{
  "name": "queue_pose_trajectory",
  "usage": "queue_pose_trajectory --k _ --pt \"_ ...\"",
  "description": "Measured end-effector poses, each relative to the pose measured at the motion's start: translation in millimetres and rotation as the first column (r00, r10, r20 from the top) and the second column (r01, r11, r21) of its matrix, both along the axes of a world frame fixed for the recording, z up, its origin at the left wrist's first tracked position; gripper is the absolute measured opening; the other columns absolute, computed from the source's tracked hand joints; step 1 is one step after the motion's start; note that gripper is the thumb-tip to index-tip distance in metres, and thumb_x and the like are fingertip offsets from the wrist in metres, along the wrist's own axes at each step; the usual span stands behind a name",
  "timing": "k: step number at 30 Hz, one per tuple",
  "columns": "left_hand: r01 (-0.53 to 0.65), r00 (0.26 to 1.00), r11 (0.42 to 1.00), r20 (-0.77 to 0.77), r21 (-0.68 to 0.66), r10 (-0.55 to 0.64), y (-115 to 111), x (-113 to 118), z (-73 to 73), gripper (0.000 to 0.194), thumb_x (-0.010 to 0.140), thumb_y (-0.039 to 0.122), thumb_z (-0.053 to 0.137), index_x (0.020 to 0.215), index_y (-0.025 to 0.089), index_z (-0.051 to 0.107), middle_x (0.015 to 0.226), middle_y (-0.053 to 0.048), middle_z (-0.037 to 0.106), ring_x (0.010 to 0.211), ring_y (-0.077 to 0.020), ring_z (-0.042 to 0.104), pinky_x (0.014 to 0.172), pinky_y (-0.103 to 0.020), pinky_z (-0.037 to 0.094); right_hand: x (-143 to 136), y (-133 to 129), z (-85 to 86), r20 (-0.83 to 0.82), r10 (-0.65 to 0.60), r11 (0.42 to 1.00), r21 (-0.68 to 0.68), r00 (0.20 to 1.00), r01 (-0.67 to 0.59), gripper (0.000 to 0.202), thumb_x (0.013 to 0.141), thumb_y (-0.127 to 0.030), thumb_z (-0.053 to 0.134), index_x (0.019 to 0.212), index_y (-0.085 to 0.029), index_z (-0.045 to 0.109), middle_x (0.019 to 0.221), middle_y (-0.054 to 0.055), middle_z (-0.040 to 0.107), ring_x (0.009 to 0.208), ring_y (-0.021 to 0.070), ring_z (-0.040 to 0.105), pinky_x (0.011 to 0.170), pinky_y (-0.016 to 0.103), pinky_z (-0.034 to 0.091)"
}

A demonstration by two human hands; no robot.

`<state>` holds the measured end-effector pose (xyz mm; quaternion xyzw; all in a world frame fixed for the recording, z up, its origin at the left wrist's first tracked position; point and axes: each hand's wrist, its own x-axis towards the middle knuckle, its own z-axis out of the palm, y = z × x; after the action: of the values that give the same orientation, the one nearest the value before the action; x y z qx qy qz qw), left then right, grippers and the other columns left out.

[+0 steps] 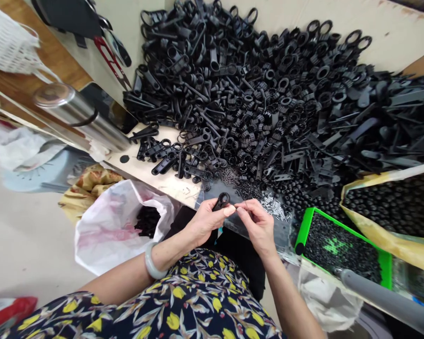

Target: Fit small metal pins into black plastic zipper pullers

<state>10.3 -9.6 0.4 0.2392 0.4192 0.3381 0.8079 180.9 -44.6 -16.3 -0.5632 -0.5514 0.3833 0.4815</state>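
Observation:
Near the table's front edge, my left hand [207,219] is closed around a black plastic part with a ring-shaped end [223,199]. Close beside it, the thumb and index finger of my right hand [256,221] are pinched together at the ring end. Whatever tiny piece they hold is too small to make out. Just beyond my hands lie small metal pins [273,205], a heap of small springs [229,175] and tiny black pieces [249,189]. Several similar black handles [166,162] lie to the left of these.
A large heap of black plastic parts [233,89] covers the back. A green tray [308,226] of small black pieces and a yellow sack [385,226] stand right. At left are a steel thermos [81,115] and a white bag [102,230] with black parts inside.

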Motion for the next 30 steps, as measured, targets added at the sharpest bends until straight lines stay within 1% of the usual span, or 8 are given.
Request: queue_pose_trajectory --k 5,9,12,15,17,21,25,30 --pt "-0.011 1.0 1.0 0.029 -0.01 0.011 -3 3 1.6 0.046 0.069 0.047 0.091 0.083 0.014 0.063 0.057 0.012 0.034 0.046 -0.0007 0.02 0.045 -0.019 0.015 -5 -1 1.0 0.135 -0.041 0.997 0.065 0.99 0.032 0.012 0.098 -0.027 0.065 0.098 -0.024 0.076 0.092 0.004 0.068 0.084 0.017 0.064 0.071 0.03 0.051" --pt "-0.116 0.993 0.993 -0.037 0.006 0.116 -1 16 0.6 0.047 0.069 0.049 0.09 0.081 0.016 0.06 0.056 0.012 0.034 0.045 -0.0016 0.021 0.043 -0.018 0.015 -9 3 -3.7 0.306 -0.133 0.986 0.137 0.943 0.095 0.016 0.101 -0.026 0.06 0.103 -0.024 0.075 0.093 0.005 0.068 0.079 0.0165 0.064 0.07 0.031 0.051" --pt "-0.174 0.969 0.979 -0.156 0.103 0.189 2 26 -3.2 0.043 0.072 0.049 0.087 0.079 0.017 0.059 0.052 0.011 0.037 0.044 -0.0034 0.026 0.043 -0.019 0.017 -8 8 -5.8 0.424 -0.179 0.978 0.176 0.888 0.113 0.017 0.101 -0.027 0.058 0.105 -0.024 0.075 0.094 0.005 0.07 0.075 0.015 0.064 0.069 0.029 0.051" --pt "-0.142 0.937 0.964 -0.283 0.222 0.204 3 33 -6.5 0.036 0.078 0.047 0.082 0.078 0.016 0.063 0.053 0.007 0.05 0.046 -0.0054 0.035 0.044 -0.02 0.023 -6 11 -5.8 0.54 -0.23 0.965 0.237 0.81 0.116 0.016 0.101 -0.025 0.059 0.105 -0.024 0.074 0.094 0.005 0.071 0.079 0.0155 0.067 0.072 0.028 0.05" --pt "-0.16 0.933 0.96 -0.282 0.228 0.223 3 37 -5.9 0.034 0.078 0.045 0.082 0.078 0.016 0.064 0.055 0.006 0.053 0.046 -0.0056 0.036 0.045 -0.021 0.025 -7 12 -5.6 0.572 -0.267 0.954 0.269 0.775 0.13 0.015 0.1 -0.025 0.06 0.104 -0.024 0.074 0.094 0.005 0.072 0.08 0.0157 0.068 0.073 0.028 0.049" --pt "-0.275 0.954 0.959 -0.101 0.072 0.282 2 42 2.5 0.033 0.072 0.039 0.088 0.082 0.014 0.068 0.066 0.005 0.057 0.053 -0.0045 0.04 0.049 -0.018 0.031 -11 15 -5.8 0.498 -0.351 0.926 0.309 0.793 0.216 0.013 0.1 -0.026 0.061 0.103 -0.023 0.073 0.093 0.005 0.071 0.077 0.0153 0.066 0.071 0.028 0.05" --pt "-0.302 0.953 0.951 0.016 -0.064 0.304 3 42 11.8 0.035 0.065 0.032 0.093 0.087 0.013 0.073 0.082 0.0 0.068 0.066 -0.0067 0.053 0.062 -0.019 0.043 -18 19 -4.0 0.364 -0.382 0.908 0.319 0.85 0.272 0.013 0.1 -0.027 0.062 0.1 -0.023 0.074 0.091 0.006 0.07 0.077 0.0165 0.064 0.07 0.03 0.052" --pt "-0.302 0.953 0.953 -0.005 -0.026 0.302 7 38 13.9 0.036 0.066 0.033 0.093 0.088 0.014 0.072 0.087 -0.003 0.073 0.073 -0.011 0.064 0.069 -0.022 0.049 -18 21 1.0 0.18 -0.352 0.92 0.247 0.918 0.304 0.012 0.099 -0.027 0.063 0.1 -0.023 0.075 0.091 0.005 0.069 0.081 0.0177 0.064 0.071 0.032 0.052"
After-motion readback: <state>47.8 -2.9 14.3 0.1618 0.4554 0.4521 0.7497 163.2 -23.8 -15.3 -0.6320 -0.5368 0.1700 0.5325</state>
